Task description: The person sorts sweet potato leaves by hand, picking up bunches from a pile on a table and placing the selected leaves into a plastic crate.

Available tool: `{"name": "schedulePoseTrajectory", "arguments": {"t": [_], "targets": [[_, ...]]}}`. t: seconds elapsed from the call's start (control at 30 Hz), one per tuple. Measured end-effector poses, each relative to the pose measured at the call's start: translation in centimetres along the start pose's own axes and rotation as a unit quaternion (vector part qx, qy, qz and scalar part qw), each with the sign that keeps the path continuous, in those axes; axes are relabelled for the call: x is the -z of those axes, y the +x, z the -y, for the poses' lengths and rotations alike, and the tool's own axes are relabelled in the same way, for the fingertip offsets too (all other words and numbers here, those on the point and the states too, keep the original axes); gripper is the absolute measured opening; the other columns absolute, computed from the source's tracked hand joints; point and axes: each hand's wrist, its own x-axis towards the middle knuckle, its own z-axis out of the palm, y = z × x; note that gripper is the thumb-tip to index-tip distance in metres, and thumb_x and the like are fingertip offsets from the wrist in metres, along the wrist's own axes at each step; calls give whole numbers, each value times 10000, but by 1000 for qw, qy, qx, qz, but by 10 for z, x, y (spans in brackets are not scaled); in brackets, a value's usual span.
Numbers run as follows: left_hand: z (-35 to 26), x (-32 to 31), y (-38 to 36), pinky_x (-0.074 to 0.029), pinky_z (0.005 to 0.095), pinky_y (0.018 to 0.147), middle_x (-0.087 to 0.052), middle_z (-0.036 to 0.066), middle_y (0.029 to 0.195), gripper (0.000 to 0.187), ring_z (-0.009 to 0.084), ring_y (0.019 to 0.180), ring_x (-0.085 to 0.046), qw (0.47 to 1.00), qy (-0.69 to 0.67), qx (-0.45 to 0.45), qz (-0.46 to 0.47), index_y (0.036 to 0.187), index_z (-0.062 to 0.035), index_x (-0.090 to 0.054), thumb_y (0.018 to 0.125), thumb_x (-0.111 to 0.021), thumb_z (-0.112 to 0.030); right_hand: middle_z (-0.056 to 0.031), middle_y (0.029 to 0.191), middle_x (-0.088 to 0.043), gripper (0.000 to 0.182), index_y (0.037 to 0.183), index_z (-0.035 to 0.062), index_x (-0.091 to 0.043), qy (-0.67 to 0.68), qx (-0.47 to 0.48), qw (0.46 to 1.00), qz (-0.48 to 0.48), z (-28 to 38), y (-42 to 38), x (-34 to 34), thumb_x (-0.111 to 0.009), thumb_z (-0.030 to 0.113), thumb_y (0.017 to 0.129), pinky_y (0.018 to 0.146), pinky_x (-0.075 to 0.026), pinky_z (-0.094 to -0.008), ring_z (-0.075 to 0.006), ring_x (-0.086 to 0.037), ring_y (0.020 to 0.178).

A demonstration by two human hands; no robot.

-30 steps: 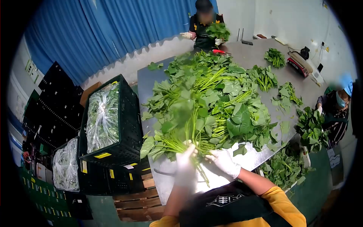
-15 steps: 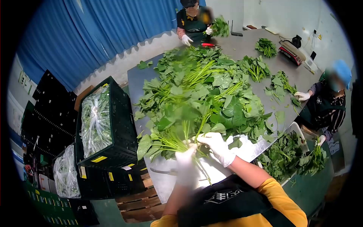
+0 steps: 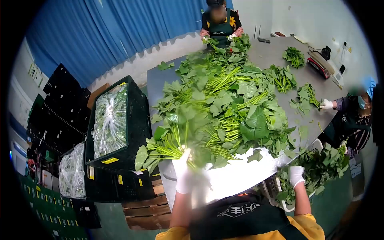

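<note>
My left hand (image 3: 183,170), in a white glove, is closed around the stems of a bunch of leafy greens (image 3: 166,148) at the table's near left edge. Part of that hand is blurred. Away to the right, my right hand (image 3: 297,176), also gloved, is over a white basket (image 3: 289,207) of greens beside the table; its fingers point down and their tips are hard to make out. A large pile of leafy stems (image 3: 228,108) covers the middle of the metal table (image 3: 160,82).
Dark green crates (image 3: 138,116) with plastic-wrapped greens (image 3: 110,124) stand at left by a wooden pallet (image 3: 146,212). One co-worker (image 3: 220,30) stands across the table, another (image 3: 350,116) at right. A scale (image 3: 319,68) and small bunches (image 3: 294,57) lie toward the back right.
My right hand has left the bunch and moved right to the basket. My left hand has shifted slightly left with the stems. The far co-worker's hands have lowered to the pile.
</note>
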Motion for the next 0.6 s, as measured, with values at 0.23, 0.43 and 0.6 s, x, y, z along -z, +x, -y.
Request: {"name": "schedulePoseTrajectory", "arguments": {"t": [0.23, 0.43, 0.6], "targets": [[10, -22, -30, -423, 198, 577, -580, -4, 838, 147, 60, 682, -537, 995, 52, 22, 80, 982, -53, -566, 851, -607, -2, -68, 959, -685, 337, 1126, 66, -657, 464, 186, 866, -1, 130, -1, 53, -691, 207, 821, 803, -490, -282, -135, -625, 895], [68, 3, -28, -489, 243, 606, -613, 8, 847, 186, 94, 714, -586, 963, 216, -70, 145, 980, -28, -611, 807, -679, -26, -106, 1106, -625, 455, 1283, -41, -470, 726, 260, 622, 136, 255, 36, 81, -612, 131, 886, 909, -461, -304, -175, -600, 1014], [54, 4, -56, -462, 320, 825, -620, 104, 995, 439, 218, 876, -584, 888, 456, -10, 49, 1127, 16, -560, 824, -698, -270, -136, 1111, -623, 311, 1186, -44, -531, 741, 286, 586, 160, 275, 51, 64, -561, 89, 906, 932, -468, -348, -208, -610, 1017]]}}
